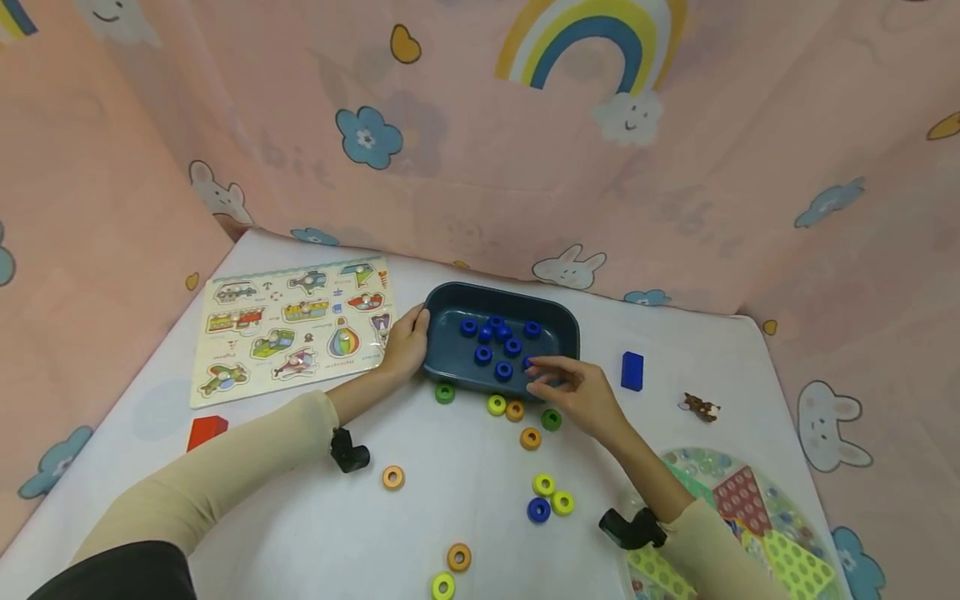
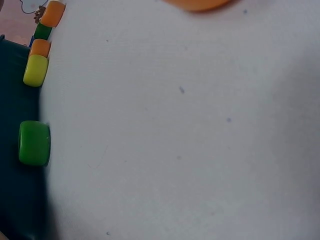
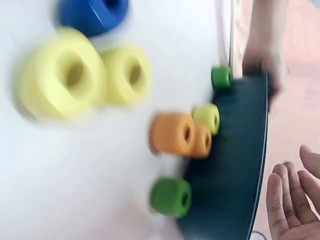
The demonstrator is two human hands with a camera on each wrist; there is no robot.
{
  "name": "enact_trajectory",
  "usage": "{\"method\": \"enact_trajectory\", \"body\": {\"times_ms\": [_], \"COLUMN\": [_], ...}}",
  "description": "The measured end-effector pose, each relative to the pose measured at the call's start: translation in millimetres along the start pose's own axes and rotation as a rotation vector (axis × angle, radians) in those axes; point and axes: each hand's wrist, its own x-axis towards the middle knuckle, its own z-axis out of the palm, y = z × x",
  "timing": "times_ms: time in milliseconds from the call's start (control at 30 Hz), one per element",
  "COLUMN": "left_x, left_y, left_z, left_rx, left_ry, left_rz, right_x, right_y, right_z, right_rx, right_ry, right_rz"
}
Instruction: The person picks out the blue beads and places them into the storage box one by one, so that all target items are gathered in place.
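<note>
My left hand (image 1: 406,343) grips the left rim of a dark blue tray (image 1: 450,367), thumb over the edge. Several blue ring-shaped beads (image 1: 483,355) lie inside the tray. Over the tray's front right corner is my right hand (image 1: 577,396), its thumb and fingers apart; the right wrist view shows no bead between the fingers (image 3: 292,195). Close by its fingertips in the head view is a blue bead (image 1: 528,362) in the tray. Along the tray's front side lie green beads (image 1: 445,393), a yellow bead (image 1: 497,405) and orange beads (image 1: 530,438).
Nearer the front are yellow beads (image 1: 562,502), a blue bead (image 1: 538,510) and more orange ones (image 1: 459,557). A picture puzzle board (image 1: 262,367) lies left, by a red block (image 1: 206,431). To the right are a blue block (image 1: 632,371), a small brown figure (image 1: 701,407) and a round patterned board (image 1: 798,558).
</note>
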Motion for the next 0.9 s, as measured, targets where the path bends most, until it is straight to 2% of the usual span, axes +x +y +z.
{"method": "enact_trajectory", "body": {"times_ms": [67,233,367,467,600,700,800,900], "left_x": [-0.1,-1.0,-2.0,-1.8,-1.4,-1.0,-0.7,-0.3], "left_y": [0.2,0.7,0.7,1.6,3.3,3.9,3.9,3.4], "left_z": [1.0,1.5,-3.5,-5.1,-3.4,-2.6,-2.4,-1.9], "left_rx": [-0.006,-0.015,-0.008,-0.014,-0.027,-0.027,-0.021,-0.016], "left_ry": [-0.008,-0.018,-0.006,-0.008,-0.023,-0.022,-0.024,-0.029], "left_rz": [-0.005,-0.016,-0.018,-0.020,-0.023,-0.022,-0.028,-0.040], "right_x": [-15.3,-45.4,-62.0,-74.0,-90.1,-96.7,-98.6,-98.7], "right_y": [-7.1,-1.6,23.8,42.6,51.3,55.2,57.4,60.3], "right_z": [3.1,10.2,17.1,21.4,23.6,24.7,25.8,27.5], "right_rx": [0.023,0.086,0.094,0.048,-0.022,-0.050,-0.073,-0.140], "right_ry": [-0.019,-0.089,-0.193,-0.253,-0.305,-0.319,-0.325,-0.354], "right_rz": [-0.013,-0.041,-0.012,0.033,0.078,0.078,0.048,-0.021]}}
